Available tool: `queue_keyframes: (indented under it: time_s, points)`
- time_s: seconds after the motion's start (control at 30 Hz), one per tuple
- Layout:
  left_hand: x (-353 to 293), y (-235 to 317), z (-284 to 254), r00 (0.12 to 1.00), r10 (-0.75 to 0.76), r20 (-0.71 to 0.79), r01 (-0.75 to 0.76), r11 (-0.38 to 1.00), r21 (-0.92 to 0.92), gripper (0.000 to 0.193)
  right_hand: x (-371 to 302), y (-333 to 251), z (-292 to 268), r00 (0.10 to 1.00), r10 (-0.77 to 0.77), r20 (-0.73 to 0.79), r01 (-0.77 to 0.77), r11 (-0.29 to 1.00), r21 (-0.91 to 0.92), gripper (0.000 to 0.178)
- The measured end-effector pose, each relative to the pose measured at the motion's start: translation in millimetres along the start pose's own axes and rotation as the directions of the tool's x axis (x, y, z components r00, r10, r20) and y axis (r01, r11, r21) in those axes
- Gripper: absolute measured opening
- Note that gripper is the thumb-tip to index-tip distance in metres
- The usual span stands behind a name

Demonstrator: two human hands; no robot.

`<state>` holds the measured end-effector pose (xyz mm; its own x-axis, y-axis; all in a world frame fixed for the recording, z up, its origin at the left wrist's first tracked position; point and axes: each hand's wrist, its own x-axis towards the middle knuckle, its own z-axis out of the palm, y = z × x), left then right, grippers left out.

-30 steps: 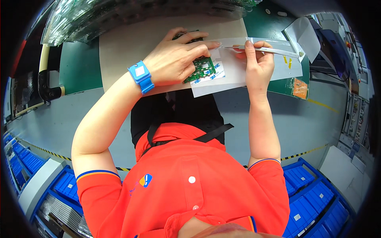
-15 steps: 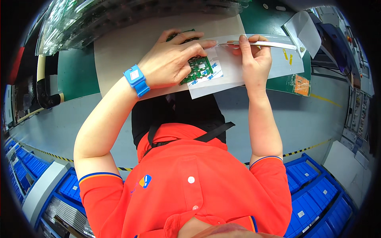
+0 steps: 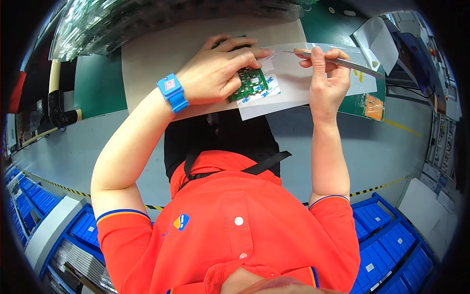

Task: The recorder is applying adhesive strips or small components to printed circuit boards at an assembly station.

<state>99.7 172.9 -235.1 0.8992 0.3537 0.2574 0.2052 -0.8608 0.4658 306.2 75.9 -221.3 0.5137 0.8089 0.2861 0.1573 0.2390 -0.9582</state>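
A green circuit board [image 3: 248, 82] lies on the table, partly covered by my left hand [image 3: 209, 73]. That hand holds the board down, its thumb bent at the near edge and its fingers over the top. Its index fingertip reaches past the board's right side onto a pale patch of a white backing sheet [image 3: 270, 92] with blue print. To the right, my right hand [image 3: 327, 78] pinches metal tweezers [image 3: 355, 64]. Their thin tips point left, toward the left index fingertip but apart from it. I cannot make out anything between the tips.
Under the board lie a beige sheet [image 3: 161, 63] and a translucent sheet [image 3: 298, 90] on the green table [image 3: 100, 83]. Clear plastic trays [image 3: 112, 29] are piled at the back left. Yellow strips [image 3: 361, 77] and an orange label [image 3: 373, 107] sit on the right. Blue bins [image 3: 387, 255] stand behind me.
My right hand has drawn back to the right with the tweezers, whose tips have left the left index fingertip. The left hand stays on the board.
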Motion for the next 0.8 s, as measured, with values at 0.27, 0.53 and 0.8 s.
queue_keyframes:
  time_s: [0.27, 0.53, 0.8]
  points:
    - [2, 8, -10, 0.999, 0.032, -0.028, -0.034, 0.998, -0.057, 0.03, 0, 7, -4, 0.992, 0.128, 0.017, -0.127, 0.991, -0.049, 0.016]
    - [6, 1, 9, 1.0, 0.009, -0.016, -0.009, 1.0, -0.014, 0.017, 1, 15, 0, 0.991, 0.134, -0.019, -0.135, 0.985, -0.11, 0.02]
    - [8, 2, 8, 0.998, 0.002, -0.066, -0.004, 1.0, -0.017, 0.015, 3, 20, -1, 0.988, 0.152, 0.03, -0.146, 0.976, -0.161, 0.016]
